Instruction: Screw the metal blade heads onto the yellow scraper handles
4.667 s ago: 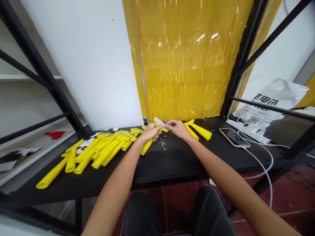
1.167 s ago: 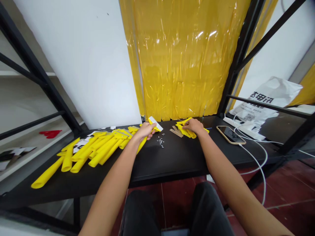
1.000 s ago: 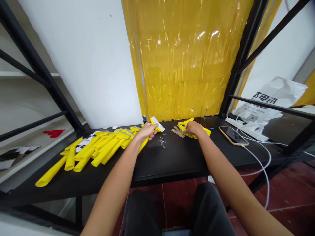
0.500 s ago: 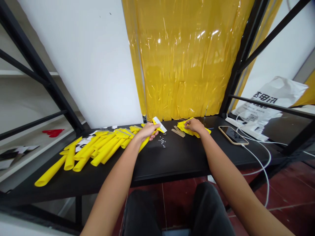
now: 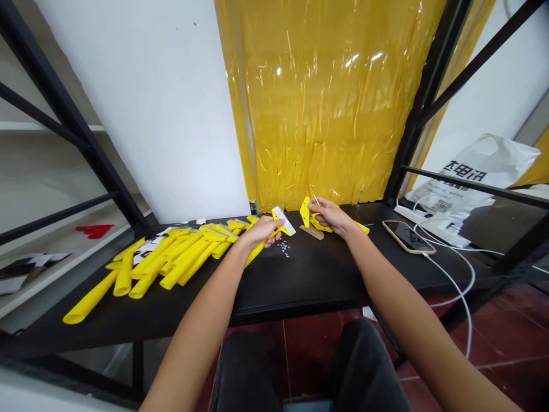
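Observation:
My left hand [image 5: 262,230] is closed around a yellow scraper [image 5: 256,252], whose pale flat blade [image 5: 284,221] points up and right. Pinched in my right hand [image 5: 331,216] is a yellow plate [image 5: 305,212] with small holes, raised off the shelf. A thin metal rod-like tool [image 5: 315,196] also sticks up from that hand. Beneath it lie more yellow plates [image 5: 362,228], partly hidden, and a flat brown strip [image 5: 312,232]. Tiny screws or nuts [image 5: 283,248] are scattered on the black shelf between my hands. Several yellow scrapers [image 5: 180,260] are heaped on the left.
A phone [image 5: 407,236] with a white cable [image 5: 465,297] lies at the right, beside a white power strip [image 5: 433,225] and a white plastic bag [image 5: 467,171]. Black metal posts [image 5: 422,109] frame both sides. A red object [image 5: 95,230] rests on the left-hand shelving.
My right hand has lifted a yellow plate from the pile and moved left toward the scraper, the thin tool now showing above it. My left hand still holds the scraper, nearly in place.

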### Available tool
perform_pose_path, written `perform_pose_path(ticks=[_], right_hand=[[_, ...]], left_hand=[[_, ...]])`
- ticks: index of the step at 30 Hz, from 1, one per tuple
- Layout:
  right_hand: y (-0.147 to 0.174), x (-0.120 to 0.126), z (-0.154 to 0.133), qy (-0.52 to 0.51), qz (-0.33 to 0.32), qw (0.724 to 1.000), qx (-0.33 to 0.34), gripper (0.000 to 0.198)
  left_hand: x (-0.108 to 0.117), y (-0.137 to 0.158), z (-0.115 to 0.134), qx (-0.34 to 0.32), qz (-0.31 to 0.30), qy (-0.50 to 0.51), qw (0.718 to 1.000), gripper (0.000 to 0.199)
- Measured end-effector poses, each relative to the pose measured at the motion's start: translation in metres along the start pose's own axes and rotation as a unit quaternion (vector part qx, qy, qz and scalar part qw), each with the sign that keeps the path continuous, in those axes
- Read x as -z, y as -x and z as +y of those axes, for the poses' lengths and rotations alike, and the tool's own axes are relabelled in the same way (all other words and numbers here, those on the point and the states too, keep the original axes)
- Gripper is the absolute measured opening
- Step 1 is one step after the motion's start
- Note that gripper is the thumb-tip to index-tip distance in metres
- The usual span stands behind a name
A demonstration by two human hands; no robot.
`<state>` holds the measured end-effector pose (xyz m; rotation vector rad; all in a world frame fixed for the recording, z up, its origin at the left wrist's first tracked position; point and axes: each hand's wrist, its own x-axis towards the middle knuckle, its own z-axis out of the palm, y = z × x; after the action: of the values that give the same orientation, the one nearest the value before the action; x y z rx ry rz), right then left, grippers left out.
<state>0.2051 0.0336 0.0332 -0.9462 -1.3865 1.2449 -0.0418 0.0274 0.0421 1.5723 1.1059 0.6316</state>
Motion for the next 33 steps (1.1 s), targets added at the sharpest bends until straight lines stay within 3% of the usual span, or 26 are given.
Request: perform_pose_path(ticks=[10, 16, 26, 33], right_hand=[[-0.003, -0.042, 0.014, 0.060, 0.000, 0.996, 0.072, 0.048], [-0.006, -0.040, 0.017, 0.072, -0.004, 0.995, 0.072, 0.057], [-0.013, -0.040, 0.032, 0.106, -0.030, 0.987, 0.121, 0.054], [-0.014, -0.040, 0.033, 0.122, -0.035, 0.982, 0.140, 0.057]], left_hand=[[-0.004, 0.001, 0.003, 0.021, -0.026, 0.020, 0.999, 0.025], [-0.001, -0.001, 0.001, 0.012, -0.030, 0.017, 0.999, 0.025], [0.000, 0.000, 0.002, 0.012, -0.017, 0.009, 1.000, 0.024], [0.002, -0.001, -0.002, -0.016, -0.045, 0.019, 0.999, 0.024]])
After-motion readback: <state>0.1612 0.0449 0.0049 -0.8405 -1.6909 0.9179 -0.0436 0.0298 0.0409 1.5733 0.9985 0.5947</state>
